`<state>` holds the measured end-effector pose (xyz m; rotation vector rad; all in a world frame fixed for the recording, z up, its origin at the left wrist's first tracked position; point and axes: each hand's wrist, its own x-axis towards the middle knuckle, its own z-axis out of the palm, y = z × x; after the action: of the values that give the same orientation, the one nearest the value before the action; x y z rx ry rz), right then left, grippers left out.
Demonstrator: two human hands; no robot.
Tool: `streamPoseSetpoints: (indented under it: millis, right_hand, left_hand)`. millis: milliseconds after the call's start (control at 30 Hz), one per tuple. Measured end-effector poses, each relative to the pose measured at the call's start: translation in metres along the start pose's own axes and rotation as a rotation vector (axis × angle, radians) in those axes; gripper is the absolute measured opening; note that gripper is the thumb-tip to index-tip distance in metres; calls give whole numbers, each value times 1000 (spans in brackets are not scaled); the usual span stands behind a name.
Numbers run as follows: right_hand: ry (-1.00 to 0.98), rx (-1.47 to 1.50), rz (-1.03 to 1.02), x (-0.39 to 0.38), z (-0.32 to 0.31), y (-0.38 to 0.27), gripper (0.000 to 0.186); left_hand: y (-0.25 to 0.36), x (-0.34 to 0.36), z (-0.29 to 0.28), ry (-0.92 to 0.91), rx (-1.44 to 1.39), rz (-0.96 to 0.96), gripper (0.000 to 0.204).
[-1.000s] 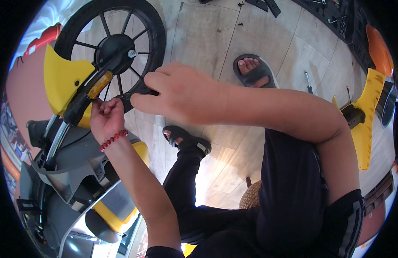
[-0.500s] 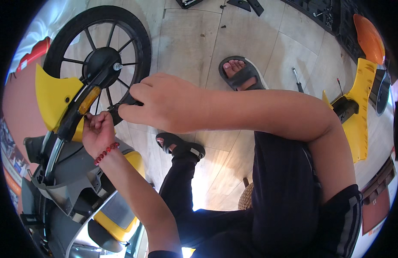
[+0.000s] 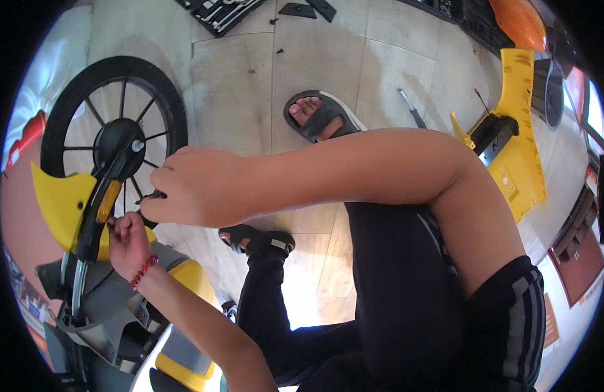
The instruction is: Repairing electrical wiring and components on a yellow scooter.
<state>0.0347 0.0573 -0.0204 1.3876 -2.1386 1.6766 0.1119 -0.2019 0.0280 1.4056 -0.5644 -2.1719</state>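
A ride-on vehicle lies on the left with its front end up. Its black spoked wheel (image 3: 121, 68) is held by a black fork (image 3: 91, 230), which carries an amber reflector (image 3: 108, 200). Beside the wheel is a yellow fender (image 3: 55, 208). My left hand (image 3: 130, 245), with a red bead bracelet (image 3: 144, 273) at the wrist, has its fingers curled in against the fork just below the reflector. What they pinch is too small to make out. Close by, my right hand (image 3: 196, 186) is closed around a dark object, mostly hidden in the fist.
A yellow panel (image 3: 521, 140) with black parts lies on the right, near an orange part (image 3: 519, 25). Between it and my sandaled foot (image 3: 321, 117) is a screwdriver (image 3: 413, 110). An open tool case (image 3: 222, 14) and black pieces (image 3: 297, 10) lie at the far side.
The whole view has shifted, so the wheel, fork and floor items appear lower and farther left. Both hands keep their places beside the fork, with little visible change in grip.
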Motion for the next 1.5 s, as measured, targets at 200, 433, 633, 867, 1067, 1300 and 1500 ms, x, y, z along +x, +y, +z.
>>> streamPoseSetpoints:
  millis: [200,433,633,867,1067,1300,1500]
  right_hand:
    - [7,-18,7,-2,-3,-2,17]
    - [9,-19,6,-3,-3,0,16]
    - [6,-41,-1,-2,-3,-1,16]
    - [32,-21,24,-4,0,2,16]
    - [-141,126,393,4,-15,13,15]
    - [4,-53,827,-25,-72,54,19]
    - [282,-212,1162,-90,-109,76,23]
  left_hand:
    - [-9,-1,5,132,2,41,16]
    - [-8,-7,6,-7,-62,-21,17]
    - [-4,-1,4,-36,40,7,16]
    - [-5,13,-11,-178,-18,-129,18]
    - [-77,-41,-27,-126,394,23,16]
    - [-174,-8,-42,-705,1616,448,17]
    - [-295,39,-5,-648,1828,454,31]
